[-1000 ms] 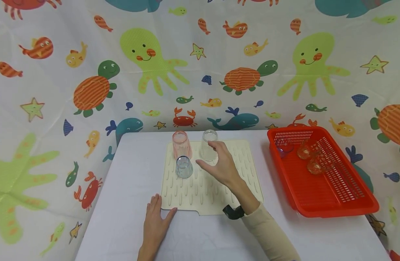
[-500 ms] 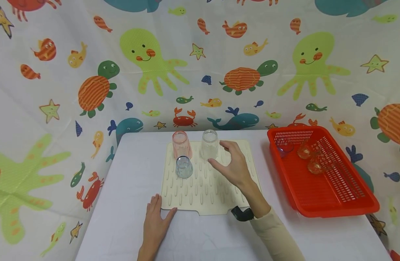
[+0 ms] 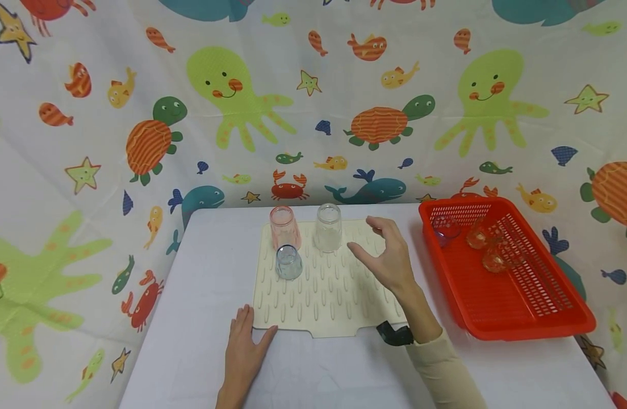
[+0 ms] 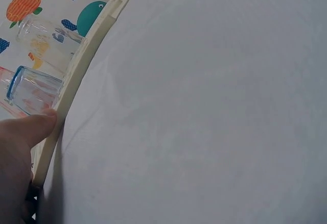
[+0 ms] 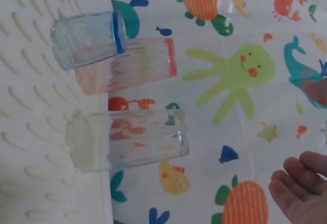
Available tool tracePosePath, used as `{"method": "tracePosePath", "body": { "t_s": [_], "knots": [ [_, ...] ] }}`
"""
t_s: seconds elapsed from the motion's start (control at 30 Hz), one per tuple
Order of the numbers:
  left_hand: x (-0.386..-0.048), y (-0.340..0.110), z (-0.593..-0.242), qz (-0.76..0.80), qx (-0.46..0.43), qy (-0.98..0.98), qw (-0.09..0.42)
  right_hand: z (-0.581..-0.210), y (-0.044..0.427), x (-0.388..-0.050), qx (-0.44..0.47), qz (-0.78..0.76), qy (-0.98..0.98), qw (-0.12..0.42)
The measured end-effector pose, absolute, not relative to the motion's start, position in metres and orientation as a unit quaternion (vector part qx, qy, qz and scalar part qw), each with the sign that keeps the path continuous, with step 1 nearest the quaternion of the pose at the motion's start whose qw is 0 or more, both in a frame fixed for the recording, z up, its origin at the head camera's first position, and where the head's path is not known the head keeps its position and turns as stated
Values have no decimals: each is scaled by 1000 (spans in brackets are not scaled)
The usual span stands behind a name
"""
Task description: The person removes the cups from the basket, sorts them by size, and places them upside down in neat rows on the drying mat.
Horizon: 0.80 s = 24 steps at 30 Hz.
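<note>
A cream drying mat point(image 3: 313, 309) with raised ridges lies on the white table. Toward its back left stands a tall pink-tinted glass point(image 3: 284, 228), with a shorter blue-rimmed glass point(image 3: 289, 263) just in front. A tall clear glass point(image 3: 327, 228) stands upright to their right. My right hand point(image 3: 387, 258) hovers over the mat's right side, thumb and fingers apart, holding nothing; a gap separates it from the clear glass. My left hand point(image 3: 243, 346) rests at the mat's front left corner, and its thumb point(image 4: 38, 127) touches the mat's edge in the left wrist view.
A red plastic basket point(image 3: 523, 318) stands at the table's right. Inside are a purple-tinted glass point(image 3: 445, 230) and amber-tinted glasses point(image 3: 494, 258) lying toward the back. A sea-animal printed curtain point(image 3: 313, 125) hangs behind and beside the table.
My right hand has moved right, away from the clear glass, which stays standing on the mat. The left hand keeps its place at the mat's corner.
</note>
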<state>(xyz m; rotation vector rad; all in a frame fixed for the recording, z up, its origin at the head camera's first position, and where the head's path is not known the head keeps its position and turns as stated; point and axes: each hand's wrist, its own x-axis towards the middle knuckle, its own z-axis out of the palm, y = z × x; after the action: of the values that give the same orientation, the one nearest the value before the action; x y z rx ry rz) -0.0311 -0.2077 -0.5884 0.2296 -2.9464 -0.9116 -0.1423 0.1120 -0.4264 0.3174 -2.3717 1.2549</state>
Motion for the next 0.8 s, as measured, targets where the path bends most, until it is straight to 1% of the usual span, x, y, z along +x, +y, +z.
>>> {"method": "tracePosePath", "body": {
  "t_s": [0.2, 0.47, 0.67, 0.8],
  "knots": [
    [-31, -207, -587, -298, 73, -951, 27, -423, 124, -137, 91, 438, -865, 228],
    [-31, -208, -588, -294, 73, -953, 24, -423, 146, -133, 80, 396, -876, 264],
    [-31, -208, -588, -294, 75, -953, 17, -418, 161, -129, 54, 399, -879, 254],
    [-31, -208, -588, -292, 73, -953, 20, -415, 171, -127, 36, 395, -881, 258]
  ]
}}
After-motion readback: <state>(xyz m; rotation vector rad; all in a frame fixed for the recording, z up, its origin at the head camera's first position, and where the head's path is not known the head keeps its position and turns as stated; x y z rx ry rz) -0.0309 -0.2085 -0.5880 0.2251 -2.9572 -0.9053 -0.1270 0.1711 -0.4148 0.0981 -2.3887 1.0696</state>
